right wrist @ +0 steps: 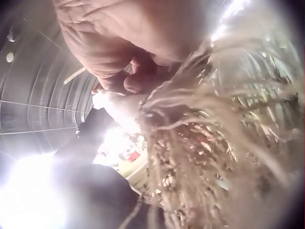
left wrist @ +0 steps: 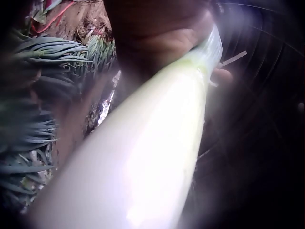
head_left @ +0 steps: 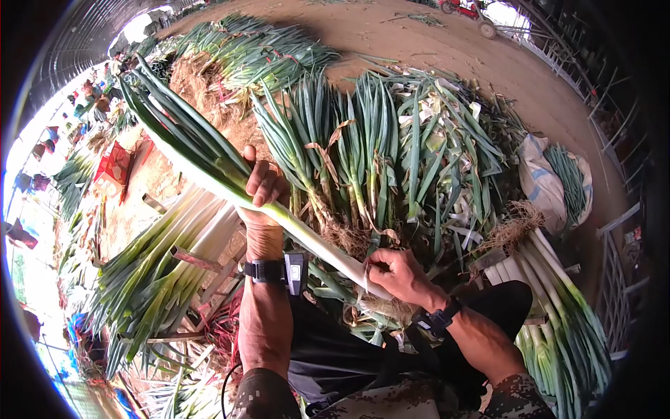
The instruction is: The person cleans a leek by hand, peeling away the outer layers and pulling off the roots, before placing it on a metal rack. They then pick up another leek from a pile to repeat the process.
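Observation:
A long large green onion (head_left: 317, 244) slants across the head view, green leaves at upper left and white shank toward the lower right. My left hand (head_left: 265, 188) grips it where the leaves meet the shank, its fingers curled over the top. Near the root end, my right hand (head_left: 405, 276) pinches at the white shank with thumb and curled fingers. Stringy roots (right wrist: 176, 152) hang just below that hand in the right wrist view. In the left wrist view the pale shank (left wrist: 138, 148) fills the middle, running up to the left palm (left wrist: 162, 43).
White-stemmed onions (head_left: 167, 258) lie on a wooden rack at left; another bundle (head_left: 558, 314) lies at right. Untrimmed onions (head_left: 335, 140) and a heap of loose leaves (head_left: 447, 153) are ahead. A white sack (head_left: 544, 181) stands at right, a red box (head_left: 115, 171) at left.

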The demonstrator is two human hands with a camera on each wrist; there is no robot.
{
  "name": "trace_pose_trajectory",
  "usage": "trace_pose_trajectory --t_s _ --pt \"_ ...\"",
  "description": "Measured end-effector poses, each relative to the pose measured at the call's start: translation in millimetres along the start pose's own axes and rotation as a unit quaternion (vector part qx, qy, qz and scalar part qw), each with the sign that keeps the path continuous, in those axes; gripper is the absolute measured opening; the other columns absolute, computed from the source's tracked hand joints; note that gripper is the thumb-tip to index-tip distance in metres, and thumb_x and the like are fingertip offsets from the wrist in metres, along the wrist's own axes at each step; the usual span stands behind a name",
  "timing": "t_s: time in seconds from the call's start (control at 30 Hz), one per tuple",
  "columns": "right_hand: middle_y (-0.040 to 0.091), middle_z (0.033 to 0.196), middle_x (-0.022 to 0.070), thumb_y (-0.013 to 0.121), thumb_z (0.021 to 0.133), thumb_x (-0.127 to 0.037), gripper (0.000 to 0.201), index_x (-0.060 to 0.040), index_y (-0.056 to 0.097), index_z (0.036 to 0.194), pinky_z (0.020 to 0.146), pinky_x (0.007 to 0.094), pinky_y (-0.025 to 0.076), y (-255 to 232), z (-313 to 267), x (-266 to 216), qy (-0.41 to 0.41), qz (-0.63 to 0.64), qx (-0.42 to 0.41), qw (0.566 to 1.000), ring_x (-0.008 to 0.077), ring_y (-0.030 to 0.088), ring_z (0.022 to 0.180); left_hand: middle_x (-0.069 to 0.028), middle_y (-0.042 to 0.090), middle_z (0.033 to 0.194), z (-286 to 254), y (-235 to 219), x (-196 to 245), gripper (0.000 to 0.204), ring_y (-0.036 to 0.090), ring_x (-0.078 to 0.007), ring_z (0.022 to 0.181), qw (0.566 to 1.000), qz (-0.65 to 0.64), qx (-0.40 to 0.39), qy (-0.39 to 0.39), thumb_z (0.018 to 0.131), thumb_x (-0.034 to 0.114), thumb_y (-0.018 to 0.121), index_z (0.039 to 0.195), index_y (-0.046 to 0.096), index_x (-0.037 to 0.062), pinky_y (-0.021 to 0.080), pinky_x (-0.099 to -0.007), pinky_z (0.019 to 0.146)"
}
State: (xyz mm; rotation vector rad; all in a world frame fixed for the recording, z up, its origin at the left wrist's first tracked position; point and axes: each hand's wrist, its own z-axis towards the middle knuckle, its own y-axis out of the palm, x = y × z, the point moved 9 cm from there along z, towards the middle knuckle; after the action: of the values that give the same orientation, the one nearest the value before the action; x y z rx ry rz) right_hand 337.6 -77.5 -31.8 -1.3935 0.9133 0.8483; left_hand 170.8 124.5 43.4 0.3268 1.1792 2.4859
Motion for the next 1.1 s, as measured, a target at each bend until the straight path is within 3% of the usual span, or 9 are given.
trace_pose_trajectory --t_s 0.1,0.2,0.27,0.3,0.4,0.6,0.73,0.93,1.1 --pt "0.070 0.079 0.0156 0.063 0.089 -0.021 0.024 -0.0011 0.071 0.098 0.066 0.0338 0.053 12 6 29 0.024 -0.013 -0.034 0.999 0.0196 0.070 0.070 0.0014 0.047 0.064 0 5 -13 0.034 0.053 -0.0079 0.046 1.000 -0.001 -0.011 -0.016 0.106 0.016 0.040 0.128 0.047 -0.0090 0.045 -0.0199 0.043" --pt "0.069 0.078 0.0173 0.064 0.087 -0.020 0.024 -0.0005 0.071 0.099 0.066 0.0341 0.052 23 4 89 0.110 -0.001 -0.070 0.991 0.0212 0.070 0.070 0.0009 0.047 0.064 -2 11 -21 0.032 0.053 -0.0086 0.046 1.000 0.008 0.001 -0.020 0.106 0.015 0.040 0.127 0.047 -0.0081 0.045 -0.0203 0.040" --pt "0.070 0.079 0.0173 0.064 0.086 -0.020 0.026 0.0009 0.071 0.100 0.065 0.0332 0.052 15 -7 138 0.094 -0.163 -0.054 0.981 0.0201 0.069 0.070 0.0009 0.047 0.064 -2 12 -19 0.031 0.053 -0.0081 0.045 1.000 0.007 -0.002 -0.022 0.106 0.016 0.040 0.127 0.047 -0.0070 0.045 -0.0206 0.041" --pt "0.070 0.079 0.0174 0.064 0.086 -0.020 0.027 0.0016 0.070 0.101 0.065 0.0328 0.052 9 -9 138 0.083 -0.243 -0.047 0.965 0.0196 0.069 0.070 0.0010 0.047 0.064 -2 13 -17 0.032 0.054 -0.0079 0.045 1.000 0.001 -0.009 -0.023 0.106 0.016 0.040 0.127 0.047 -0.0069 0.045 -0.0206 0.041" --pt "0.072 0.082 0.0119 0.067 0.090 -0.022 0.028 0.0014 0.071 0.106 0.065 0.0304 0.052 -8 -22 134 0.094 -0.192 -0.036 0.976 0.0156 0.069 0.073 0.0019 0.048 0.064 -1 7 -8 0.035 0.053 -0.0073 0.045 0.999 -0.009 -0.029 -0.026 0.106 0.016 0.040 0.131 0.049 -0.0061 0.045 -0.0201 0.042" --pt "0.070 0.083 -0.0003 0.069 0.097 -0.031 0.033 -0.0027 0.071 0.113 0.056 0.0219 0.047 -3 2 12 0.088 0.222 -0.053 0.970 0.0059 0.059 0.062 0.0026 0.046 0.063 1 1 -9 0.036 0.052 -0.0072 0.045 1.000 0.021 0.003 -0.004 0.106 0.018 0.040 0.131 0.049 -0.0064 0.045 -0.0204 0.043" --pt "0.068 0.084 -0.0007 0.070 0.096 -0.027 0.029 -0.0023 0.071 0.110 0.049 0.0212 0.043 18 0 16 0.105 0.178 -0.135 0.969 0.0031 0.053 0.057 0.0018 0.046 0.063 0 2 -12 0.036 0.052 -0.0075 0.046 1.000 0.013 -0.001 -0.015 0.106 0.017 0.039 0.131 0.048 -0.0071 0.045 -0.0206 0.043" --pt "0.068 0.081 -0.0001 0.063 0.098 -0.019 0.021 0.0004 0.072 0.101 0.069 0.0238 0.049 20 -3 30 0.069 0.223 -0.075 0.969 0.0054 0.059 0.076 0.0013 0.047 0.064 -1 5 -17 0.035 0.052 -0.0074 0.047 1.000 -0.011 0.002 -0.022 0.106 0.017 0.039 0.130 0.048 -0.0071 0.043 -0.0204 0.042" --pt "0.068 0.079 0.0030 0.063 0.094 -0.013 0.017 0.0020 0.070 0.090 0.065 0.0251 0.050 11 -3 57 0.093 0.080 -0.069 0.990 0.0087 0.063 0.072 0.0020 0.045 0.069 -2 -7 -10 0.042 0.050 -0.0075 0.050 1.000 0.015 0.002 -0.015 0.107 0.023 0.037 0.136 0.047 -0.0065 0.045 -0.0239 0.046"
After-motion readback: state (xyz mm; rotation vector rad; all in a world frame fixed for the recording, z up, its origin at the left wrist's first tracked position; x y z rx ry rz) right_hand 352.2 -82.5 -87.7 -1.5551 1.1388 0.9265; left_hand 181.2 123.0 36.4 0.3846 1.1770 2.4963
